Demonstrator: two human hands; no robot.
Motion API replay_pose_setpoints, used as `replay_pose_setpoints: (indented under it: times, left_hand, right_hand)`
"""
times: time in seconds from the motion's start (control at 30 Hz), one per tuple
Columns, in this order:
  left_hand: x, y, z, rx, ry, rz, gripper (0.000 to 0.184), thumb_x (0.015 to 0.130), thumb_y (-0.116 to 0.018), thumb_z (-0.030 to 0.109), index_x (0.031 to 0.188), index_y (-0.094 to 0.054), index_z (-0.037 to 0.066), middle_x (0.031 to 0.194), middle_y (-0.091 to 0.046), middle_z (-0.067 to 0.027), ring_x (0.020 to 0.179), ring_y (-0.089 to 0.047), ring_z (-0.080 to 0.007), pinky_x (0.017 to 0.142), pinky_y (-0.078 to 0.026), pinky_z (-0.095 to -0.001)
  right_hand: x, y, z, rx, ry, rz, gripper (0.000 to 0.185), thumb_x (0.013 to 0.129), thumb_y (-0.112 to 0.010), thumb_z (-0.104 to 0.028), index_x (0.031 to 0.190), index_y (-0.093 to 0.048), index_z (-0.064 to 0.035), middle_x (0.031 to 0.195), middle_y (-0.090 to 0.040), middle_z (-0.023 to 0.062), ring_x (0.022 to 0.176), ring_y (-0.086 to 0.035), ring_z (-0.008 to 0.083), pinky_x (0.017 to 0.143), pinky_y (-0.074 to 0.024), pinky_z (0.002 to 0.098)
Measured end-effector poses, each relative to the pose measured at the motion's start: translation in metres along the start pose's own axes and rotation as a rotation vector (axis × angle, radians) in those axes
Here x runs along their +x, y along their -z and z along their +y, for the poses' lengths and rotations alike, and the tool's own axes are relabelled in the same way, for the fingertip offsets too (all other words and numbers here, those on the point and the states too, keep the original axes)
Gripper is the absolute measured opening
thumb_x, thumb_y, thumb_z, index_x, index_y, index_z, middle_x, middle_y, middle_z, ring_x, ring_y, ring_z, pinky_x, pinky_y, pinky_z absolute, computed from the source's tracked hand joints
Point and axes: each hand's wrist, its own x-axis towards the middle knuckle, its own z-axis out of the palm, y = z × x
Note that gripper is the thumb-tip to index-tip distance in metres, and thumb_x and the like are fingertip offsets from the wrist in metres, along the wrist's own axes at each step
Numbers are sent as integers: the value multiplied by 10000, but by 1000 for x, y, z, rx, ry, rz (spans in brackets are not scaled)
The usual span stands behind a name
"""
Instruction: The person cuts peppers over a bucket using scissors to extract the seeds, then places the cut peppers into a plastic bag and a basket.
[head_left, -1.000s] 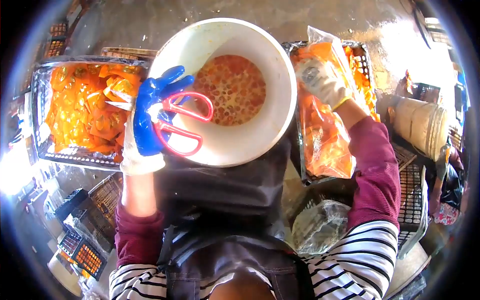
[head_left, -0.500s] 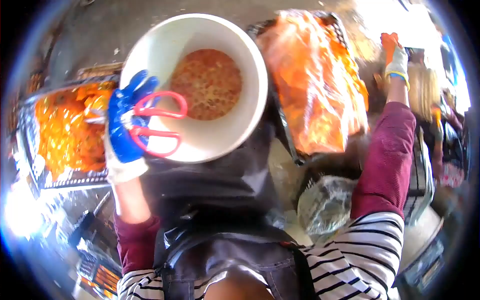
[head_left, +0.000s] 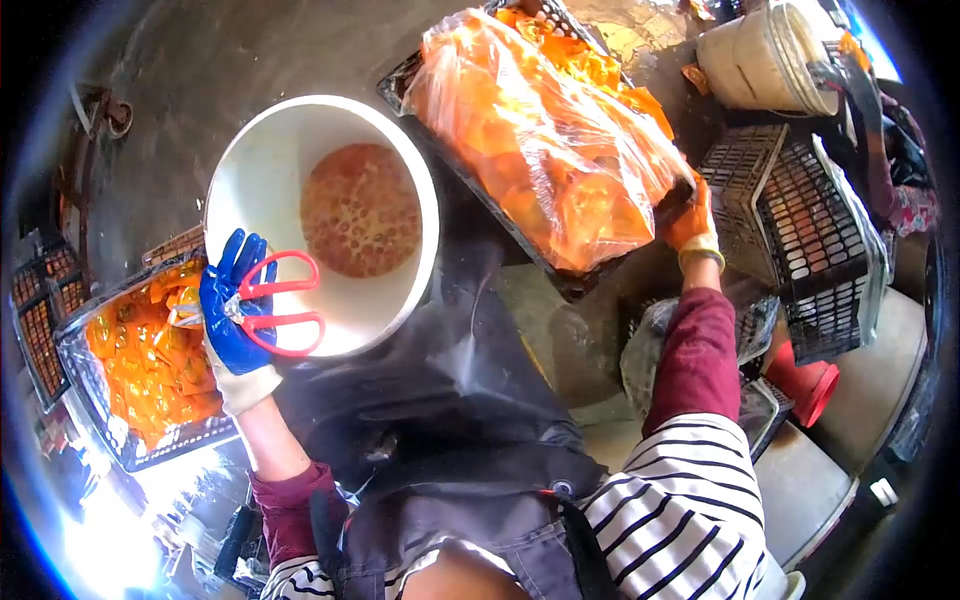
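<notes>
One pair of scissors (head_left: 235,306) lies across the blue-gloved left hand (head_left: 228,338), whose fingers are spread and point away from the body. The long axis runs sideways: the two red loops point right, over the rim of the one large white bucket (head_left: 260,200), and the blades point left, towards the left crate (head_left: 185,448) of orange pieces (head_left: 150,370)

The right crate (head_left: 575,285), also holding orange pieces, has its long axis slanting from far left to near right, with one clear bag (head_left: 545,140) lying lengthwise along it. The right hand (head_left: 695,218) touches its near right end; with the fingertips hidden, I cannot tell whether it grips. Beyond, one smaller off-white bucket (head_left: 745,65) lies tipped, mouth facing right
</notes>
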Motion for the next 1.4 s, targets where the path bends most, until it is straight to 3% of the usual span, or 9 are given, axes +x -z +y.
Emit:
replay_pose_setpoints:
  times: [0.13,0.3,0.53,0.8,0.93,1.13,1.23,1.3,1.4]
  left_hand:
    - [0,-5,-4,79,-47,60,471,987,-312,284,1361,-389,8,1325,-488,-200,1213,-496,-294,1108,-290,-419]
    - [2,-3,-2,50,-4,24,492,988,-321,293,1382,-349,-1,1347,-464,-200,1252,-454,-289,1119,-270,-412]
    - [-1,-26,-13,205,-72,82,515,994,-328,326,1392,-335,-1,1377,-433,-188,1308,-379,-264,1144,-192,-399]
    - [-3,-39,-19,287,-69,66,526,990,-338,361,1379,-364,8,1367,-451,-176,1304,-386,-265,1135,-205,-398]
    - [1,-29,-16,368,-116,0,519,987,-352,357,1367,-380,4,1357,-464,-169,1293,-401,-264,1124,-234,-394]
    - [5,-37,-24,424,-177,13,488,985,-374,343,1343,-413,14,1344,-479,-149,1269,-429,-264,1096,-291,-400]
    - [13,-19,-22,347,-121,52,484,984,-389,339,1336,-412,8,1340,-484,-138,1250,-446,-273,1078,-319,-402]
    - [10,-20,-23,394,-132,71,494,984,-395,341,1349,-395,7,1344,-477,-139,1246,-446,-265,1057,-344,-391]
    - [7,-32,-20,362,-165,92,498,984,-394,346,1348,-397,6,1345,-473,-141,1240,-450,-266,1047,-355,-388]
  right_hand:
    - [45,-28,-4,-2793,608,-335,393,946,-437,-304,1216,-572,-53,1214,-607,54,1153,-531,254,1051,-331,412]
    - [68,-76,22,-3328,1769,-722,296,837,-599,-305,893,-669,-22,824,-647,65,736,-571,214,741,-454,315]
    - [24,98,76,-3241,175,-976,309,929,-553,-260,1053,-635,11,991,-658,80,941,-590,145,873,-444,291]
    - [6,175,-35,-4064,10,-705,172,851,-609,-95,1003,-653,-30,914,-652,7,806,-564,101,724,-464,252]
    - [-15,238,-56,-3572,-339,-14,185,899,-571,-121,1060,-623,-47,948,-617,-25,786,-542,64,654,-448,232]
    - [55,284,-76,-4037,-624,-1274,225,882,-520,-135,1052,-638,-46,971,-661,88,892,-612,172,742,-487,297]
    - [105,297,-80,-4340,-1075,-675,416,851,-631,-253,1223,-566,-79,1058,-630,85,907,-570,196,839,-443,295]
    - [67,350,-32,-4236,-651,-462,406,874,-632,-305,1212,-586,-84,980,-632,-3,831,-557,102,735,-451,248]
    - [100,346,4,-3624,-493,-812,440,856,-629,-403,1117,-628,-49,1000,-670,113,922,-608,201,843,-474,334]
